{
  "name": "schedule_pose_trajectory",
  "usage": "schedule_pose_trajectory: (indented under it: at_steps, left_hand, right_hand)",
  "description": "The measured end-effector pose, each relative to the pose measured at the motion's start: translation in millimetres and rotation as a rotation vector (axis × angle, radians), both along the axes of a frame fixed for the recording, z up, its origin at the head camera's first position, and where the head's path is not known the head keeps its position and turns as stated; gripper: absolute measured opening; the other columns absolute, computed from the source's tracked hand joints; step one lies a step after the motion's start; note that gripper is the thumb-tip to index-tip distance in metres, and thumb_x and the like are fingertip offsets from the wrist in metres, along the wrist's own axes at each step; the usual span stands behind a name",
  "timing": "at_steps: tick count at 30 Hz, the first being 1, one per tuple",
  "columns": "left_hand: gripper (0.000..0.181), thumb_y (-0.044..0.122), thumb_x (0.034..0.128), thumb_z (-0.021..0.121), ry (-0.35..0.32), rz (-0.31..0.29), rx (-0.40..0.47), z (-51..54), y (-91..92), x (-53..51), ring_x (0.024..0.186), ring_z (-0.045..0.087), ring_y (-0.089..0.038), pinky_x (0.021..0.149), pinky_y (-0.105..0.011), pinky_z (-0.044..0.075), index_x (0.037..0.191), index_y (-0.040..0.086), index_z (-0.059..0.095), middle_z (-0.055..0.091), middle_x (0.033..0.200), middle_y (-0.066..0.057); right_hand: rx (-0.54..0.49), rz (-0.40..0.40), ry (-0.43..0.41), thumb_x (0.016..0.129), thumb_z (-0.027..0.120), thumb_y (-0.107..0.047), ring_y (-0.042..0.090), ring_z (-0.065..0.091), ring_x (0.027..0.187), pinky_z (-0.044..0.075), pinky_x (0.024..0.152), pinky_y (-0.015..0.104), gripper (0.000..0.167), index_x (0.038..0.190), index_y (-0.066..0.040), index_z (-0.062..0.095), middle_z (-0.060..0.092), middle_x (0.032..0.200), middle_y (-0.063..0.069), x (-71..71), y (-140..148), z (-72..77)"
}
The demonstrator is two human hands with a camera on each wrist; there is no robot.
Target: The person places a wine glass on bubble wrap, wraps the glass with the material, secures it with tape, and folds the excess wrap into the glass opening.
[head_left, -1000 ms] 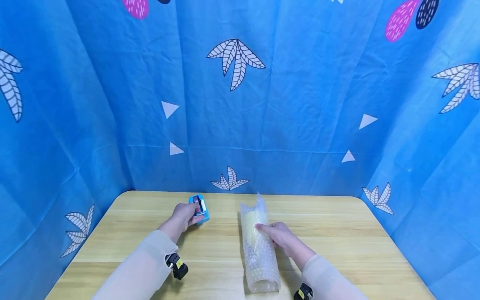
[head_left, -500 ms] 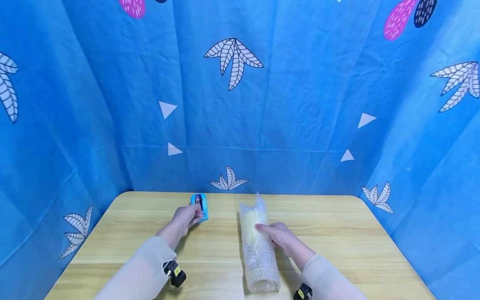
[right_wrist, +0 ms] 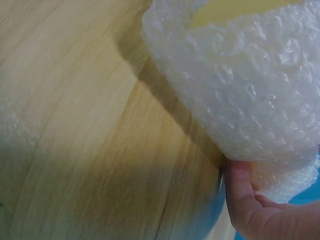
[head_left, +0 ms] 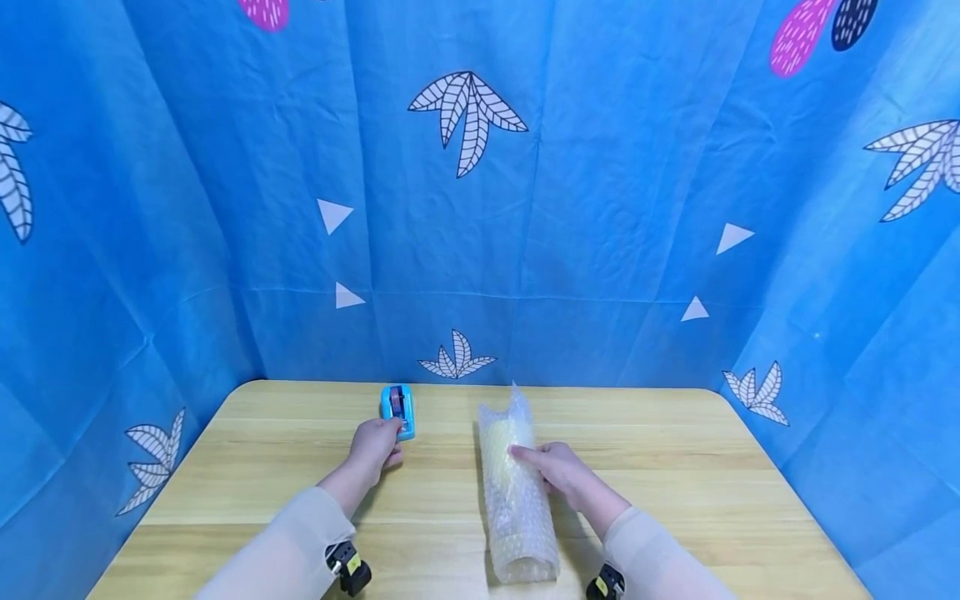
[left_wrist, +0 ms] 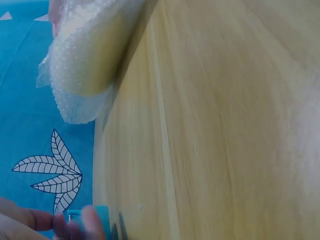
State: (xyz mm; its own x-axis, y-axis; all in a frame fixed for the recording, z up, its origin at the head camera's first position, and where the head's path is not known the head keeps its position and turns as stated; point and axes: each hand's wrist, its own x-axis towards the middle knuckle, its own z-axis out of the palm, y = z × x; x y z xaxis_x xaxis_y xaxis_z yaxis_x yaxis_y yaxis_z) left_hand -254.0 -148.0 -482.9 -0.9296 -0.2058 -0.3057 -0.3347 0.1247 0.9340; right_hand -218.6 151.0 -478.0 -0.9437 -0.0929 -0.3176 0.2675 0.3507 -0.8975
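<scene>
My left hand [head_left: 372, 447] is at the near end of a small blue tape dispenser [head_left: 406, 421], which lies on the table. Its fingertips are blurred in the left wrist view but look apart, one finger [left_wrist: 93, 223] overlapping the dispenser. Whether they touch it I cannot tell. A long roll of clear bubble wrap [head_left: 520, 525] lies lengthwise at the middle of the table, something yellow showing inside. My right hand [head_left: 564, 472] holds the roll from its right side, thumb on top; the other fingers are partly hidden behind the wrap.
The wooden table [head_left: 675, 467] has rounded far corners. A blue patterned curtain [head_left: 600, 208] hangs behind it and along both sides. Each forearm wears a small black wrist camera [head_left: 349, 570].
My left hand has drawn back toward me, off the top of the tape dispenser, exposing more of it. The dispenser has shifted slightly away. The right hand and the roll stay put.
</scene>
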Motion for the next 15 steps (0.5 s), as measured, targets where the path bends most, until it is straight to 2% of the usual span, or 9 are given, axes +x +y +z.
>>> schedule_pose_trajectory:
  at_steps: [3, 8, 15]
  left_hand:
    - [0.021, 0.014, 0.0997, 0.048, -0.039, 0.011, 0.097, -2.6, -0.6, 0.8, 0.063, 0.055, -0.011, 0.061, -0.024, 0.057, 0.099, -0.004, 0.058, 0.055, 0.077, -0.006]
    - [0.02, 0.008, 0.0975, 0.047, -0.059, 0.014, 0.174, -7.8, -2.2, -0.1, 0.06, 0.059, -0.008, 0.058, -0.02, 0.055, 0.102, -0.008, 0.058, 0.061, 0.081, -0.009]
    - [0.026, 0.004, 0.0967, 0.045, -0.101, 0.014, 0.268, -10.4, -3.1, -0.4, 0.069, 0.07, -0.015, 0.071, -0.023, 0.06, 0.116, -0.011, 0.053, 0.062, 0.085, -0.01]
  right_hand:
    - [0.01, -0.003, 0.002, 0.089, 0.072, -0.046, 0.012, 0.05, 0.062, 0.044, 0.059, 0.025, 0.041, 0.084, -0.006, 0.065, 0.058, 0.071, 0.0, -0.2, -0.7, 0.1]
    - [0.027, -0.007, 0.002, 0.089, 0.072, -0.046, 0.014, 0.052, 0.065, 0.046, 0.061, 0.026, 0.043, 0.087, -0.004, 0.065, 0.059, 0.074, 0.001, -0.1, -0.8, 0.4]
    - [0.03, -0.015, 0.006, 0.089, 0.072, -0.045, 0.016, 0.057, 0.07, 0.05, 0.064, 0.028, 0.046, 0.094, 0.0, 0.066, 0.062, 0.08, 0.003, 0.5, -1.2, 1.3]
